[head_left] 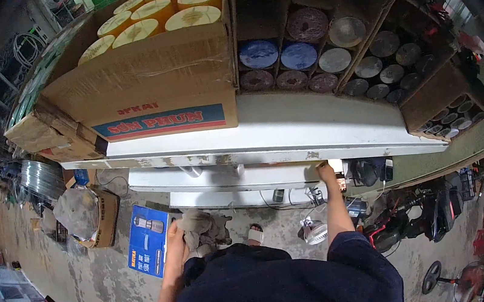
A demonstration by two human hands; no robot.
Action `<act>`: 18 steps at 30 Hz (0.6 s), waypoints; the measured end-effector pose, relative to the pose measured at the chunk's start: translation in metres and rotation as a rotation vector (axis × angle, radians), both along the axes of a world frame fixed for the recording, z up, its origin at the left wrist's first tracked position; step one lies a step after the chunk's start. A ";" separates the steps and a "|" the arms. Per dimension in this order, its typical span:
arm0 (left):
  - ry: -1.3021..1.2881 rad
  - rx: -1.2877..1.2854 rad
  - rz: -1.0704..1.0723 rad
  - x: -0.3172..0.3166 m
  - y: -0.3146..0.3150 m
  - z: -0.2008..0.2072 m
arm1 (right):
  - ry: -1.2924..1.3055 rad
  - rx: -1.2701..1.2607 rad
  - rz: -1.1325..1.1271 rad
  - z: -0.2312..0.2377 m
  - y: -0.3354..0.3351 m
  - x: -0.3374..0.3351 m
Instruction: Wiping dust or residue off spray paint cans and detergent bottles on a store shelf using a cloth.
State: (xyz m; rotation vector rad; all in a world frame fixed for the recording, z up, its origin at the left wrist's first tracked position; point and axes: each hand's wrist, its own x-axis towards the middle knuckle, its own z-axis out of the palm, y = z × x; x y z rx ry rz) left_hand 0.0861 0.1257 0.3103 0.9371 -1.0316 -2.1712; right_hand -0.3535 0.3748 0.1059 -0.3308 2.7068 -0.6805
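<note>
Across the top: white shelf [298,110], front edge running side to side, loaded with brown carton [158,70] of yellow cans [194,17]. Underneath: grey floor [103,282], with worn box [108,214] near the left. Next, blue box [147,243]: in left hand [175,250], below shelf edge, printed face up, pictured-tool end pointing away from body. Long axis running away from body, near end slanting slightly left. Floor visible past left and near edges; well apart from shelf edge. Left fingers: grasping right long edge. Right hand [328,172]: below shelf edge, beside small bright thing [336,166]; cannot tell if fingers released or gripping.
</note>
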 end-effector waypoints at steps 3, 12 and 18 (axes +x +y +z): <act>-0.076 -0.079 -0.072 -0.005 0.005 0.015 | -0.528 -0.659 0.271 0.060 -0.011 0.082; -0.149 -0.962 -0.455 -0.078 0.019 0.081 | -0.438 -0.616 0.876 0.228 -0.102 0.276; 0.100 -0.411 -0.169 -0.104 0.009 0.080 | -0.488 -0.852 0.505 0.240 -0.079 0.262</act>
